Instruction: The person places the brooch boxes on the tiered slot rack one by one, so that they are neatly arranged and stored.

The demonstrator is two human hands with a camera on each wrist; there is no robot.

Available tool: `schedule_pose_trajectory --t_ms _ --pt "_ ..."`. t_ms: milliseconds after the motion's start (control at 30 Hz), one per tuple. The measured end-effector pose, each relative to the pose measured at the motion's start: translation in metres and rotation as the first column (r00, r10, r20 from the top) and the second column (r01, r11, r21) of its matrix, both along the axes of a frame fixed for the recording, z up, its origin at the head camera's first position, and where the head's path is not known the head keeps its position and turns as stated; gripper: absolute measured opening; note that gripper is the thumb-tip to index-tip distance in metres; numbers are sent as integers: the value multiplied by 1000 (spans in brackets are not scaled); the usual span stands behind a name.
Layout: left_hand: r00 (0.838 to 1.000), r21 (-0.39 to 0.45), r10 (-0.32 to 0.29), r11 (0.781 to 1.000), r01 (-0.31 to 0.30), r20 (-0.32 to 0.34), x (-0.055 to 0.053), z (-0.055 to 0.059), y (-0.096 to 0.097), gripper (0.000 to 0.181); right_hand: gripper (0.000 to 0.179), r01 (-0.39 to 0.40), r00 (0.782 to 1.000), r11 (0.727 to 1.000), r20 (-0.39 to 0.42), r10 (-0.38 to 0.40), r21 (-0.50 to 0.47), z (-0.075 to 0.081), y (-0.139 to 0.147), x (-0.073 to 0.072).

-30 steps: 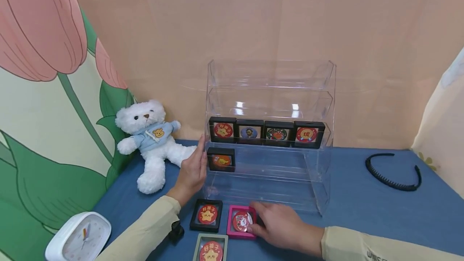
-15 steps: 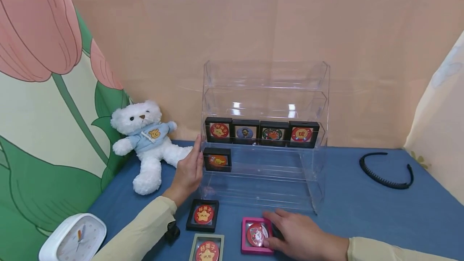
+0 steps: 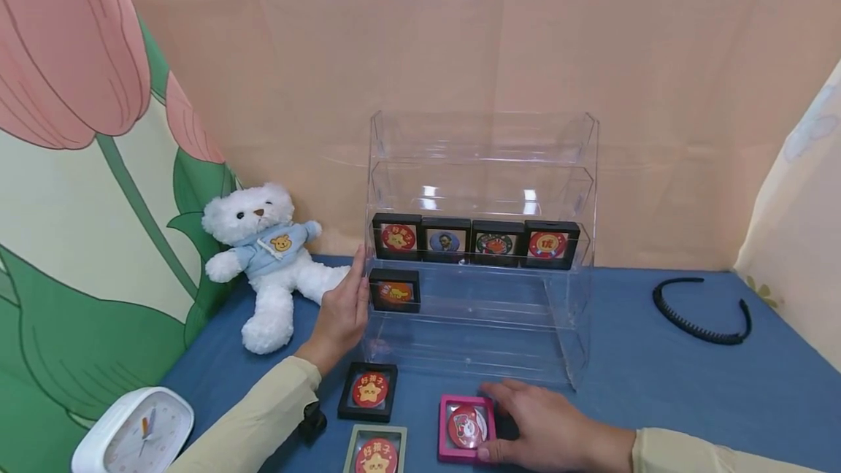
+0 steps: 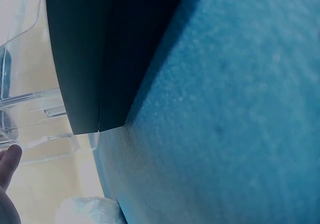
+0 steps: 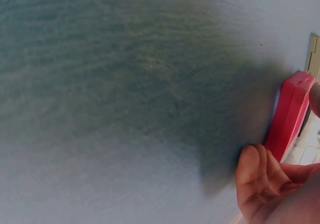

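Observation:
My left hand [image 3: 338, 312] rests with fairly straight fingers along the left side of a clear acrylic display rack [image 3: 489, 326]. In the head view, my right hand [image 3: 542, 425] holds a pink-framed badge case [image 3: 468, 425] by its right side, thumb at the lower right corner. The case lies on the blue cloth, a red badge with a white cartoon animal inside. The right wrist view shows its pink edge [image 5: 289, 116] beside my curled fingers [image 5: 250, 171]. To its left lie a black-framed badge case [image 3: 368, 391] and a grey-green one [image 3: 374, 451], both with star badges.
Several black badge cases [image 3: 446, 239] line the rack's middle tier; a single black case [image 3: 394, 291] sits at the left of the tier below. Left of the rack sits a white teddy bear [image 3: 269, 261]. A white clock [image 3: 134, 429] stands front left, a black headband [image 3: 703, 323] lies right.
My right hand has slid the pink case rightward and toward me, away from the black and grey-green cases, and then stays nearly still. The left hand keeps its place against the rack.

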State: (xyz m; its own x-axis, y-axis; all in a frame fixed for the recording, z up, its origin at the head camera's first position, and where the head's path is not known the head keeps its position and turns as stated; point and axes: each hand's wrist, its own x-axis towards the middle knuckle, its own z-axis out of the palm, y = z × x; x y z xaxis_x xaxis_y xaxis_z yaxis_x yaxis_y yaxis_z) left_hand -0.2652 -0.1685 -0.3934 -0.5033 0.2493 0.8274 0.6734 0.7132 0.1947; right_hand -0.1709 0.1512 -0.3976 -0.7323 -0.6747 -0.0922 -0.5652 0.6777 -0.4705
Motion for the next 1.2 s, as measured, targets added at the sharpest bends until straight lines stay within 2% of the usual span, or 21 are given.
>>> schedule_pose_trajectory --t_ms 200,400,500,600,667,767,1000,1200 --pt "1000 -6 4 1000 -4 -16 0 0 -1 61 77 -6 999 1000 38 7 -28 -2 1 -1" --pt "1000 -8 0 1000 0 -12 0 0 0 63 67 41 996 997 85 -35 -71 -2 2 2" --pt "1000 -8 -1 1000 1 -15 0 1 0 62 58 58 991 988 127 -40 -141 -2 3 3" --pt "1000 -9 -1 1000 1 -15 -1 0 0 62 49 42 985 959 173 8 -281 -4 5 6" --pt "1000 -11 1 1000 -1 -11 0 0 0 61 42 9 982 924 179 64 -383 -6 6 7" --pt "1000 -13 3 1000 -3 2 0 0 0 60 34 -25 979 876 166 119 -481 -9 9 9" --pt "1000 -14 2 1000 -2 5 0 0 -1 58 25 -54 979 820 131 155 -570 -11 11 11" --pt "1000 -16 6 1000 -5 12 1 -1 -1 60 20 -75 982 801 96 163 -594 -11 12 12"
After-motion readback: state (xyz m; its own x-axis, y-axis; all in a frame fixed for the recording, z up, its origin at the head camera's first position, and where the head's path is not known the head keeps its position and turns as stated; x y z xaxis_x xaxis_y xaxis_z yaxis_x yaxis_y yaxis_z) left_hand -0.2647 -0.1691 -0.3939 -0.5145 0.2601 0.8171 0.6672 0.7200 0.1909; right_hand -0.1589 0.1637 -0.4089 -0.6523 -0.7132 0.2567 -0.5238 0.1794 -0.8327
